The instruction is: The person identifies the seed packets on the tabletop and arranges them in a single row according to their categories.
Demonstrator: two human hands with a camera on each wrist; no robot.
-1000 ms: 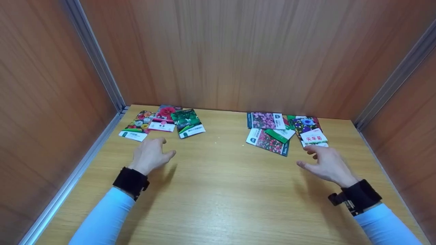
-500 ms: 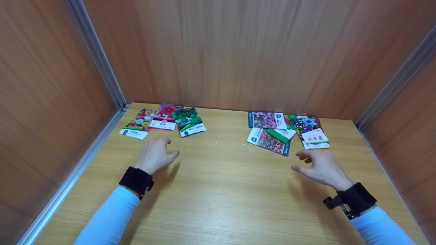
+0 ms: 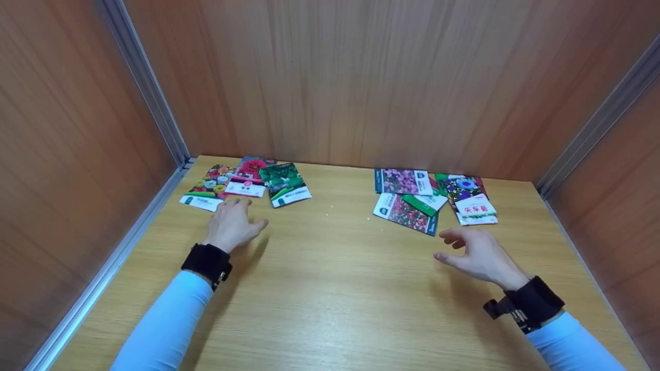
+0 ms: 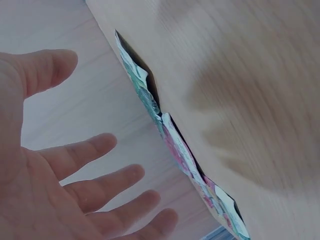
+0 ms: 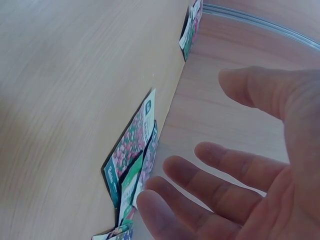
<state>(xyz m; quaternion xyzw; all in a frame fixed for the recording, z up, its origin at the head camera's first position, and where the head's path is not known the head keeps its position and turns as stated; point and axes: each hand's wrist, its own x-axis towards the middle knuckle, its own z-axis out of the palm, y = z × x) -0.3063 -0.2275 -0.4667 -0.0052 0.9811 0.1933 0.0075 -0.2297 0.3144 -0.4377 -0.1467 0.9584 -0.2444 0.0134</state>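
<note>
Hovering: both hands, clear of the table [image 3: 330, 288].
Left hand [image 3: 229, 225]: released, grasping nothing; fingers spread, thumb out to the side. Head view has the fingertips right at the white front end of the multicolour-flower packet [image 3: 209, 188]; left wrist view shows them apart from the packets.
Right hand [image 3: 479, 257]: released, grasping nothing; fingers loosely bent, thumb apart. Sits just in front of the right group, near the blue-flower packet [image 3: 461, 188] and the red-flower packet [image 3: 405, 212].
Left group: three packets flat at the back of the table. Multicolour-flower one outermost, pink-flower packet [image 3: 252, 172] in the middle, green packet [image 3: 285, 185] innermost with its corner over the pink one's edge.
Right group: purple-flower packet [image 3: 403, 182] at the back, green-and-white packet [image 3: 425, 203] partly under it and lying across the red-flower one. Blue-flower one to the right of these, more packet edges showing beside it. White patch [image 3: 475, 207] with red characters near its front end; can't tell if separate.
Specks: few small white specks [image 3: 368, 218] on the table, between groups.
Walls: wood-grain back panel [image 3: 330, 82], side panels [image 3: 77, 129] left and right, metal strips [image 3: 149, 82] in the corners.
Wrists: black straps [image 3: 208, 263], light blue sleeves [image 3: 160, 324].
</note>
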